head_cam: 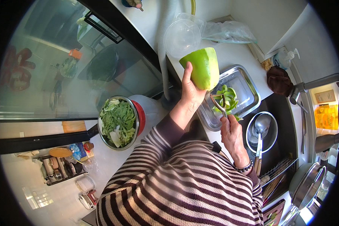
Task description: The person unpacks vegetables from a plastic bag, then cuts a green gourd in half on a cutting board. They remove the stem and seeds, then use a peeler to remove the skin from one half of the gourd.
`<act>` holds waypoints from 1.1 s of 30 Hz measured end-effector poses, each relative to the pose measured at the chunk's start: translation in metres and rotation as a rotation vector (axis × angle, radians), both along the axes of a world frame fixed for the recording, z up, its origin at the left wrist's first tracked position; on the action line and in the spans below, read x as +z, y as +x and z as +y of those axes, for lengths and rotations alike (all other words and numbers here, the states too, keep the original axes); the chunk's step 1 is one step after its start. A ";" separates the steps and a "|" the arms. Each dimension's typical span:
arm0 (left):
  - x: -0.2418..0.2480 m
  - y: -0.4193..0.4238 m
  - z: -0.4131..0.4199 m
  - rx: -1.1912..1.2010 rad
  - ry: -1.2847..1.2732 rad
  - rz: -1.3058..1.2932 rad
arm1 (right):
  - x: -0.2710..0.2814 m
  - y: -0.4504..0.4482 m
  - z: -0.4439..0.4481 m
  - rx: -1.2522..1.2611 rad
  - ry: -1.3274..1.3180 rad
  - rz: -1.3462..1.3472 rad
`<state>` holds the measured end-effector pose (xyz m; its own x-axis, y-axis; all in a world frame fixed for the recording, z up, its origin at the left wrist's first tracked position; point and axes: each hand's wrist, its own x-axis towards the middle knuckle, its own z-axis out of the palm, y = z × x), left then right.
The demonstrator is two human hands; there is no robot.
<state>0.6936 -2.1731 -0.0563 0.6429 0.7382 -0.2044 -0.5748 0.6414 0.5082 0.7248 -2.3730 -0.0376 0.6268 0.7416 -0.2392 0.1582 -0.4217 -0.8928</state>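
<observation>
A large piece of green gourd or radish is raised over the counter, its lower side paler where skin is off. My left hand is closed around its near end, thumb on top. In my right hand is a metal Y-shaped peeler, its head just below the vegetable's lower end; whether the blade touches it I cannot tell. Beneath lies a rectangular steel tray with curled green peelings in it.
A steel bowl of leafy greens stands left. In the dark sink, a pot holds a ladle. Clear plastic containers and a plastic bag lie behind. The faucet reaches in at the right.
</observation>
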 end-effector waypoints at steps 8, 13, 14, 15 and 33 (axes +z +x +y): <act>-0.005 -0.019 0.007 -0.266 -0.071 -0.142 | 0.045 0.012 0.003 -0.038 0.133 0.208; -0.021 -0.025 0.000 -0.298 0.108 -0.034 | 0.060 0.016 0.013 -0.069 0.197 0.100; -0.021 -0.025 -0.002 -0.299 0.134 -0.031 | 0.062 0.016 0.015 -0.081 0.197 0.086; -0.020 -0.024 -0.004 -0.299 0.159 -0.030 | 0.064 0.016 0.015 -0.082 0.185 0.092; -0.014 -0.018 -0.017 -0.171 0.341 0.049 | 0.058 0.015 0.019 -0.105 0.103 0.012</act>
<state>0.6753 -2.1900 -0.0704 0.7583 0.6519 0.0012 -0.4440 0.5151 0.7332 0.7396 -2.3536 0.0203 0.7000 0.6929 -0.1727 0.1072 -0.3411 -0.9339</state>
